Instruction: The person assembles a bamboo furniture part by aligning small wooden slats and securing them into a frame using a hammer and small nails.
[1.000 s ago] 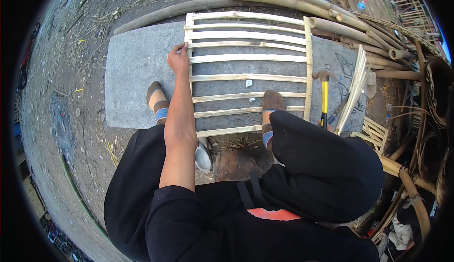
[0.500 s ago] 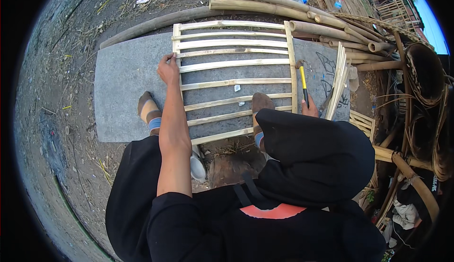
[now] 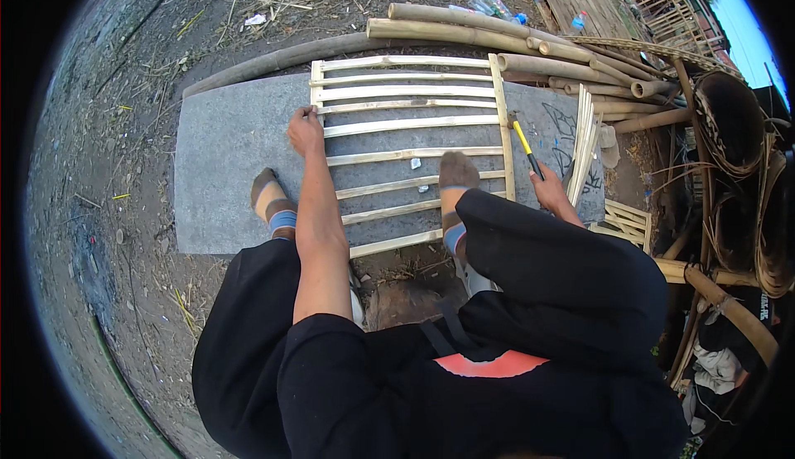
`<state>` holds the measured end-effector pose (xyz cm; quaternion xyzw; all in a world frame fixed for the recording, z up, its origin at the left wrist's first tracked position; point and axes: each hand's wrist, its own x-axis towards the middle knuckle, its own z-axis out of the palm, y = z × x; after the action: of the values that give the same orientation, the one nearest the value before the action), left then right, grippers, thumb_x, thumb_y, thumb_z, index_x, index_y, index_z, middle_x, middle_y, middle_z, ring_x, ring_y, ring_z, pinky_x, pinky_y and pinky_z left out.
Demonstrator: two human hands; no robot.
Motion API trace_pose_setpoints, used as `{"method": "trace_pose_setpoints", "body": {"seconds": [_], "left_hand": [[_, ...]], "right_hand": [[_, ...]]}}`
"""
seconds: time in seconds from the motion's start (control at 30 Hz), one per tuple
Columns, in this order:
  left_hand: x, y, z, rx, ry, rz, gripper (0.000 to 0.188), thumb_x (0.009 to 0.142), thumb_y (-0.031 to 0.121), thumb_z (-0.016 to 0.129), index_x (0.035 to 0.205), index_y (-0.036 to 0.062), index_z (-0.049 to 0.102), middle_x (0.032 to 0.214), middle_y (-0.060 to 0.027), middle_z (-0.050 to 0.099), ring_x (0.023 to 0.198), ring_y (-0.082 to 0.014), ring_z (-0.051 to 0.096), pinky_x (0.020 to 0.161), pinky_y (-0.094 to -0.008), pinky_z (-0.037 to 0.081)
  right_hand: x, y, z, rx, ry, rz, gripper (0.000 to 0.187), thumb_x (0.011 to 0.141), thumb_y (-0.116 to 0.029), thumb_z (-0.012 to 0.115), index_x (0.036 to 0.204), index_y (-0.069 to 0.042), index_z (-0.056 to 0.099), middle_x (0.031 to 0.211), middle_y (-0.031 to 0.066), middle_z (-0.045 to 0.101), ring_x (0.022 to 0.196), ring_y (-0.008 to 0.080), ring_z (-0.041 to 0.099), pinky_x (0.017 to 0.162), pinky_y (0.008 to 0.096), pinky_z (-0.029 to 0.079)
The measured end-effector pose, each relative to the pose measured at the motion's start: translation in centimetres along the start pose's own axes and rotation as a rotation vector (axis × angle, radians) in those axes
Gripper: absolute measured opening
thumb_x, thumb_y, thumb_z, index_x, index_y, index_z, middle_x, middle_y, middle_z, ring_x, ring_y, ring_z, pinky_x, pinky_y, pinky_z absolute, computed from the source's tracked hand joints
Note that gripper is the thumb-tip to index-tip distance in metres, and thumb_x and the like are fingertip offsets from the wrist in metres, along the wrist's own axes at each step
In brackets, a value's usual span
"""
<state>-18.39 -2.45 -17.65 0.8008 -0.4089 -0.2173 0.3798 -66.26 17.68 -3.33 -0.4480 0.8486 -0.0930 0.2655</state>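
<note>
A bamboo slat frame (image 3: 414, 124) lies on a grey slab, its several crosspieces running between two side rails. At the left rail, my left hand (image 3: 306, 130) has its fingers closed on the frame near the end of a slat. My right hand (image 3: 546, 187), beyond the right rail, grips a hammer (image 3: 523, 140) by its black and yellow handle. The hammer's head is beside the right rail, near its middle. My right foot in a striped sock (image 3: 458, 179) rests over the lower slats, and my left foot (image 3: 267, 190) stands on the slab left of the frame.
The grey slab (image 3: 224, 153) lies on littered soil. Bamboo poles (image 3: 464, 34) are stacked along its far edge. Thin bamboo strips (image 3: 585, 144) lie to the right of my right hand. Plastic bottles (image 3: 489, 0) lie behind the poles; bamboo rolls (image 3: 729, 120) stand far right.
The view has shifted a little. My right hand and forearm now show more fully beside my knee, still holding the hammer. My left hand stays on the left rail.
</note>
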Motion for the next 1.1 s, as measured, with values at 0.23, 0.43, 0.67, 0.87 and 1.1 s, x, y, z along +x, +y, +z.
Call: {"method": "trace_pose_setpoints", "body": {"seconds": [0.23,0.43,0.67,0.87,1.1], "left_hand": [[1.1,-1.9,-2.2,0.046,0.036,0.006,0.017,0.086,0.029,0.069,0.097,0.0182,0.074,0.098,-0.0157,0.071,0.094,-0.0385,0.066,0.081,-0.0482,0.05],[-0.4,0.6,0.9,-0.076,0.037,0.048,0.017,0.084,0.028,0.07,0.096,0.0156,0.075,0.097,-0.0166,0.071,0.093,-0.0398,0.065,0.08,-0.0478,0.05],[0.3,-1.8,-0.9,-0.072,0.038,0.029,0.018,0.083,0.028,0.072,0.095,0.0147,0.077,0.095,-0.0192,0.071,0.088,-0.0385,0.067,0.078,-0.0449,0.051],[0.1,-0.8,0.8,-0.206,-0.032,0.134,0.022,0.084,0.024,0.074,0.099,0.0066,0.076,0.09,-0.0153,0.073,0.082,-0.0249,0.07,0.076,-0.0352,0.053],[1.4,-1.3,-3.2,-0.222,-0.103,0.1,0.023,0.087,0.021,0.071,0.101,0.0031,0.075,0.09,-0.0144,0.074,0.08,-0.0211,0.07,0.076,-0.0331,0.053]], "right_hand": [[8.6,-12.8,12.0,-0.139,0.203,-0.524,0.033,0.096,-0.018,0.05,0.124,-0.002,0.058,0.114,0.0222,0.065,0.107,0.0348,0.061,0.092,0.0414,0.048],[13.1,-20.4,13.5,-0.433,0.136,-0.652,0.028,0.093,-0.01,0.05,0.116,-0.001,0.063,0.114,0.0211,0.065,0.108,0.0374,0.061,0.091,0.0446,0.049],[7.3,-10.9,5.3,-0.154,-0.096,-0.376,0.042,0.095,-0.022,0.055,0.134,-0.007,0.051,0.088,0.0077,0.053,0.079,0.0218,0.05,0.068,0.0341,0.041],[1.9,-11.3,-9.7,0.2,-0.179,-0.117,0.057,0.098,-0.032,0.058,0.148,-0.012,0.04,0.065,-0.0053,0.04,0.052,0.0065,0.038,0.047,0.0238,0.031],[5.5,-29.5,-7.6,-0.11,-0.314,-0.704,0.051,0.099,-0.035,0.055,0.144,-0.012,0.047,0.072,-0.0027,0.043,0.058,0.0064,0.039,0.052,0.0244,0.031]]}}
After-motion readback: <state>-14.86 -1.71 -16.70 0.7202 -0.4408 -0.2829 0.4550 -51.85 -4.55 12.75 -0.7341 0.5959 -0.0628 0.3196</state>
